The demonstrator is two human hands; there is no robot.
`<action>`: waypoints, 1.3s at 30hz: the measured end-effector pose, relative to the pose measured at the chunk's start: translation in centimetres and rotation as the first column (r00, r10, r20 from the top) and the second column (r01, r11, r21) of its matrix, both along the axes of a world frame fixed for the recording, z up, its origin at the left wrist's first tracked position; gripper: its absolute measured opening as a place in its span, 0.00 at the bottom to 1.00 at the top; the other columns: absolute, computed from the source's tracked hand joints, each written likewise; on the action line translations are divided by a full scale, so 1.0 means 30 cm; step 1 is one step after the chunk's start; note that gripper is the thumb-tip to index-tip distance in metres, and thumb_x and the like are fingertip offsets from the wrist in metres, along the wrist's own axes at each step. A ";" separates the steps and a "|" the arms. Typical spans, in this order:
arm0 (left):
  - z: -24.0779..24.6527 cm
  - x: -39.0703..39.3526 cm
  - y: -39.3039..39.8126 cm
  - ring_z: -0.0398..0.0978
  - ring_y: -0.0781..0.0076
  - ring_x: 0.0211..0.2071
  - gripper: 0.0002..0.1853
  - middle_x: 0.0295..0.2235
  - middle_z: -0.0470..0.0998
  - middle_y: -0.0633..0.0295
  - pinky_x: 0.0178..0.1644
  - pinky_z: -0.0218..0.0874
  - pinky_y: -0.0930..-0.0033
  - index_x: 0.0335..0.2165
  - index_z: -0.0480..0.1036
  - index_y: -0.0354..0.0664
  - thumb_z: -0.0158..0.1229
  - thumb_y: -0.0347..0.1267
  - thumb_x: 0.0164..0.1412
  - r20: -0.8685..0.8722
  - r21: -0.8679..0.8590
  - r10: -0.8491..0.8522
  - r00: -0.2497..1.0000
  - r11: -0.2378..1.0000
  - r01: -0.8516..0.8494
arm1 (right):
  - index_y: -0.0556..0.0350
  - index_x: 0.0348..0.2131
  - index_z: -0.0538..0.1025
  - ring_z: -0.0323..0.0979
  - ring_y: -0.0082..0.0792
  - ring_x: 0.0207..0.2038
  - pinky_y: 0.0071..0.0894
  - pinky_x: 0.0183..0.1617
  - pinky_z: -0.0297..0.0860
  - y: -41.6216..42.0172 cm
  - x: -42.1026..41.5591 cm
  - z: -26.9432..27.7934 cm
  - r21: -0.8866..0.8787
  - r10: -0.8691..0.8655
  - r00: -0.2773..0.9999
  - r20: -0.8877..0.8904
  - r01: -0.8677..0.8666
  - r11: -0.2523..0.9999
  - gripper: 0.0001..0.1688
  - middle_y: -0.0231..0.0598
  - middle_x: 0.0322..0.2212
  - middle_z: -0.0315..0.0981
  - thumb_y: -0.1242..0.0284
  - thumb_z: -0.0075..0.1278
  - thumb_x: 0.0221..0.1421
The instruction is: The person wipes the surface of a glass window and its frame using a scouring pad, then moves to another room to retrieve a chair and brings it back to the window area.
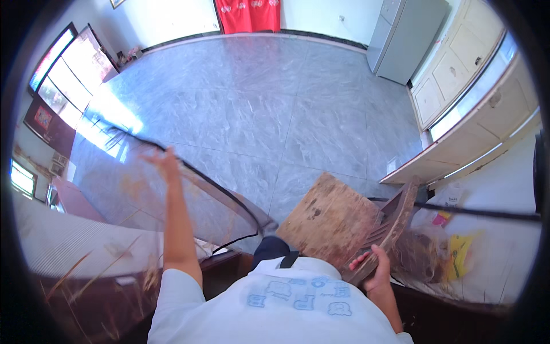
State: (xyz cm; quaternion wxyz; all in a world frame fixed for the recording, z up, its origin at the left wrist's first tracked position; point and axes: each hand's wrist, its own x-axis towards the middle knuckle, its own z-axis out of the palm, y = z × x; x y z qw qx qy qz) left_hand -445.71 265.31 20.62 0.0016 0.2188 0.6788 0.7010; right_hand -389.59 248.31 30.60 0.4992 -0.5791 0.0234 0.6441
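My right hand (378,268) grips the top of the worn wooden backrest (397,225) of a chair, at the lower right. The chair's square, stained wooden seat (324,215) lies just in front of my body. Motion blurs my left hand (162,162), which reaches out ahead with its fingers apart. It overlaps the black-edged border (210,178) of a sheer mesh curtain (202,210); whether it touches the mesh is unclear. The curtain spreads across the left side and bears a brownish plant pattern.
Grey marbled tiles (240,112) cover the floor. A grey refrigerator (397,43) stands at the far right, near cream panelled doors (455,64). A red curtain (249,15) hangs at the back. Bright light enters by an open doorway (64,86). A yellow packet (459,258) lies behind mesh at right.
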 end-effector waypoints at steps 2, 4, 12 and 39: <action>0.068 -0.212 -0.219 0.68 0.60 0.33 0.53 0.48 0.61 0.51 0.31 0.67 0.63 0.56 0.24 0.45 0.57 0.25 0.45 -0.061 0.060 0.223 0.973 0.974 -0.219 | 0.53 0.15 0.67 0.67 0.40 0.19 0.41 0.26 0.67 0.030 -0.054 -0.008 0.025 -0.009 1.000 0.016 0.009 1.000 0.16 0.38 0.14 0.66 0.61 0.51 0.43; -0.036 -0.370 -0.399 0.68 0.57 0.35 0.47 0.47 0.62 0.50 0.34 0.66 0.59 0.56 0.33 0.40 0.56 0.26 0.45 -0.209 0.038 0.539 0.816 0.838 -0.544 | 0.52 0.15 0.67 0.66 0.38 0.20 0.41 0.27 0.66 0.034 -0.107 0.016 0.000 -0.053 0.998 0.045 0.053 0.999 0.17 0.38 0.14 0.66 0.60 0.52 0.41; -0.542 -0.769 -0.553 0.71 0.67 0.27 0.10 0.26 0.72 0.59 0.24 0.61 0.68 0.30 0.69 0.36 0.52 0.26 0.44 0.863 -0.313 0.377 0.337 0.921 -0.231 | 0.54 0.14 0.66 0.64 0.37 0.20 0.38 0.30 0.64 0.169 -0.648 0.300 0.018 -0.354 0.928 0.118 0.355 0.935 0.22 0.38 0.14 0.65 0.55 0.50 0.41; -0.124 0.178 2.262 0.48 0.80 0.09 0.09 0.12 0.54 0.71 0.11 0.34 0.77 0.31 0.65 0.43 0.39 0.31 0.52 0.916 -0.287 0.033 0.399 0.751 0.595 | 0.53 0.17 0.66 0.63 0.36 0.22 0.39 0.32 0.64 1.634 -0.502 0.511 0.007 -0.874 0.475 0.105 0.878 0.478 0.20 0.36 0.15 0.63 0.56 0.50 0.40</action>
